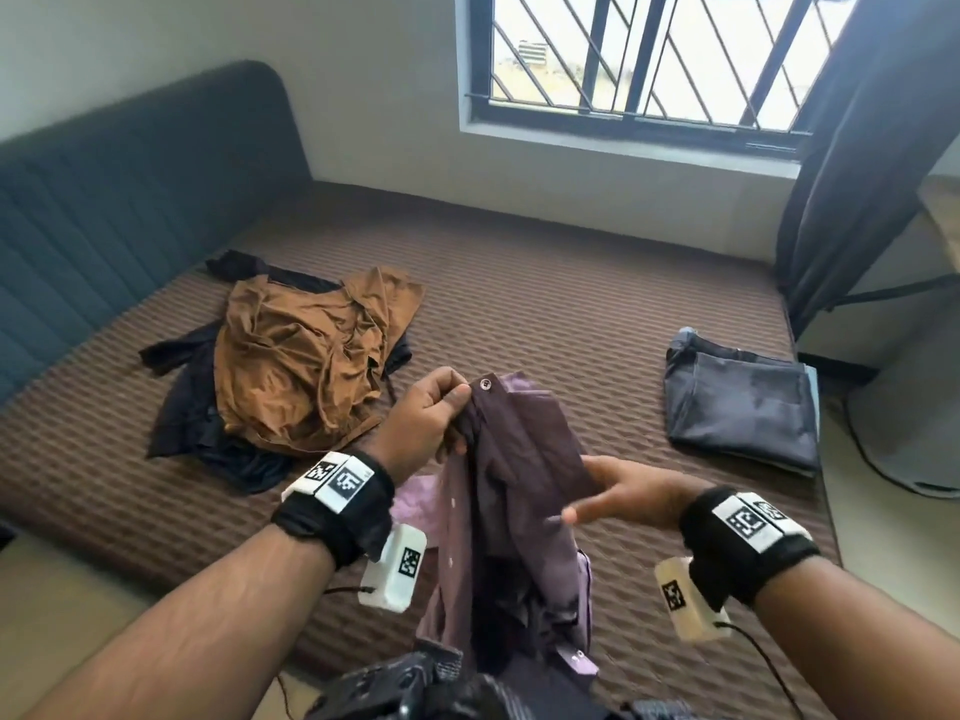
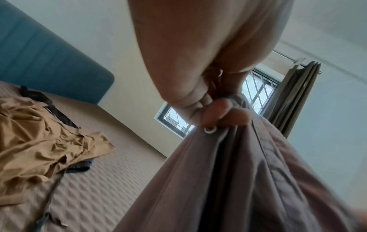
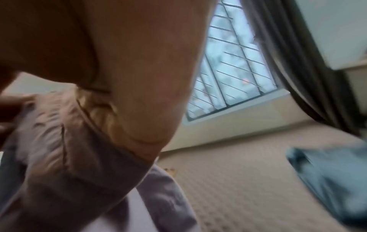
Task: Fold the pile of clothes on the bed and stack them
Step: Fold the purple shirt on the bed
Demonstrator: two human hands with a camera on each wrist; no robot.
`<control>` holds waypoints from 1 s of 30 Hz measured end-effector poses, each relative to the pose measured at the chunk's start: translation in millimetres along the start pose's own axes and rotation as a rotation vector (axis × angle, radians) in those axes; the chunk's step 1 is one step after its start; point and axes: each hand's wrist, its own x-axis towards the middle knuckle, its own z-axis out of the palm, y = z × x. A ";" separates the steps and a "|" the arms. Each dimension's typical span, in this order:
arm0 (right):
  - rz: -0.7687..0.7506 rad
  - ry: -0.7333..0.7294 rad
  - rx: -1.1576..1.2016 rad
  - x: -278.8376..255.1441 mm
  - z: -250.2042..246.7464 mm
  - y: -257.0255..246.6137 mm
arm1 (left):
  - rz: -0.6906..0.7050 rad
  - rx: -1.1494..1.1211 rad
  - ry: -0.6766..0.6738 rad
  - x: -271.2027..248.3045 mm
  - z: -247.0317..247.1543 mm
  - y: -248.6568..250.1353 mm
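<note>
the bed (image 1: pixel 597 283) fills most of the head view, with a brown cover in a wavy pattern. its blue headboard (image 1: pixel 104 210) stands at 10 o'clock. the window (image 1: pixel 649 54) with dark bars is at 12 o'clock in the far wall, and a dark curtain (image 1: pixel 857 174) hangs at 2 o'clock beside it.

the pile of clothes (image 1: pixel 291 361) lies on the bed at 10 o'clock from the hands. a crumpled brown garment is on top of it, and dark clothes show under it and around its edges. at 3 o'clock, near the right edge of the bed, lies a folded grey garment (image 1: pixel 737 407), flat, well apart from the pile.

in the middle, at 6 o'clock, a purple shirt (image 1: pixel 519 485) hangs above the bed in long folds between the two hands. small white buttons run down its one edge, and its low part goes out of the view at the bottom.

the left hand (image 1: pixel 426 418) holds the top of the shirt, its fingers curled and its thumb pinching the cloth just beside a metal snap button (image 1: pixel 486 383). in the left wrist view the snap (image 2: pixel 210 130) sits right under the fingertips.

the right hand (image 1: pixel 623 491) is at the right side of the shirt, a little lower. its fingers are almost straight and spread, touching the cloth, with the thumb on top of a fold. the right wrist view is blurred here.
</note>
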 end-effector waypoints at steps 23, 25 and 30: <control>-0.928 0.770 -1.102 62.8 61.5 -106.5 | 0.090 0.051 -0.331 38.8 -76.8 2.6; -0.735 0.841 -1.073 56.0 59.0 -95.0 | 0.024 -0.030 -0.248 44.6 -86.6 8.1; -0.274 0.851 -0.548 45.8 65.6 -59.4 | -0.213 -0.365 -0.194 45.4 -93.1 15.3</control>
